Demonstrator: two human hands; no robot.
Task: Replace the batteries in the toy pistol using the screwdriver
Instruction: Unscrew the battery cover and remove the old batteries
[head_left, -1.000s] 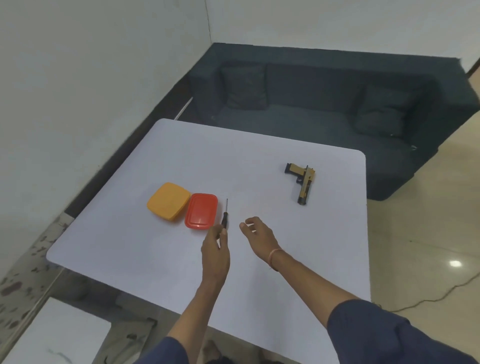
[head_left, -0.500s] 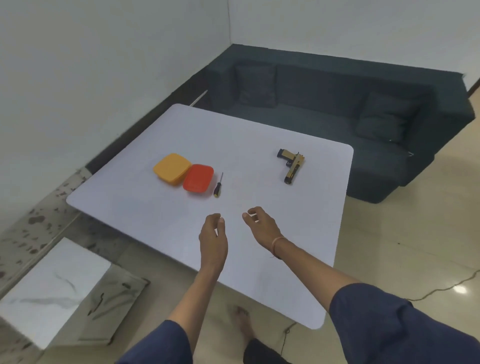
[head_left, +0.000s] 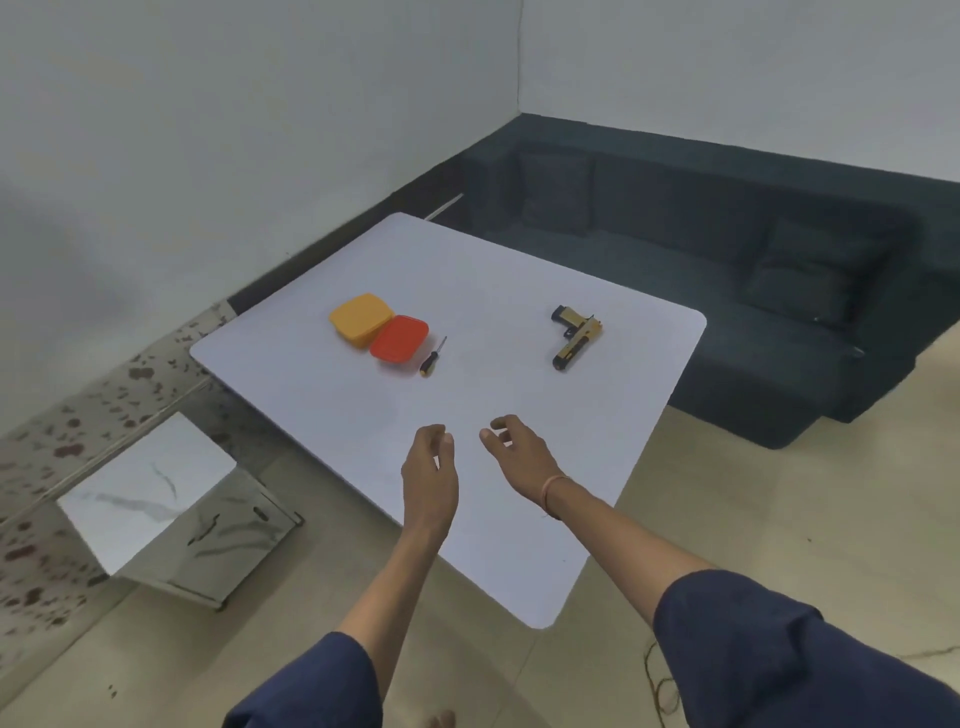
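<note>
Both hands have drawn back from the screwdriver (head_left: 432, 357): 1 second ago the left fingertips were at its handle, and now they hang well short of it, and the camera sees the white table (head_left: 311, 405) from farther off.

At far left a low marble-topped stand (head_left: 150, 499) sits on the floor beside the table. On the tabletop lie 2 closed boxes, a yellow box (head_left: 361, 323) and a red box (head_left: 399, 338), touching along one edge. Just to the right of the red one lies the screwdriver, flat, its black and yellow handle toward the person and its thin shaft pointing away.

The left hand (head_left: 428, 470) hovers over the near part of the table, thumb side up, fingers loosely bent, holding nothing. Beside it, and not touching it, the right hand (head_left: 514, 452) is likewise relaxed and empty, palm turned toward the left one, with a thin band (head_left: 553, 488) on the wrist.

The toy pistol (head_left: 574, 336), gold and black, lies flat on the right half of the table, well apart from both hands and from the screwdriver, barrel running toward the near edge. Behind the table stands a dark sofa (head_left: 727, 291). A cord (head_left: 660, 686) trails on the floor at lower right.
</note>
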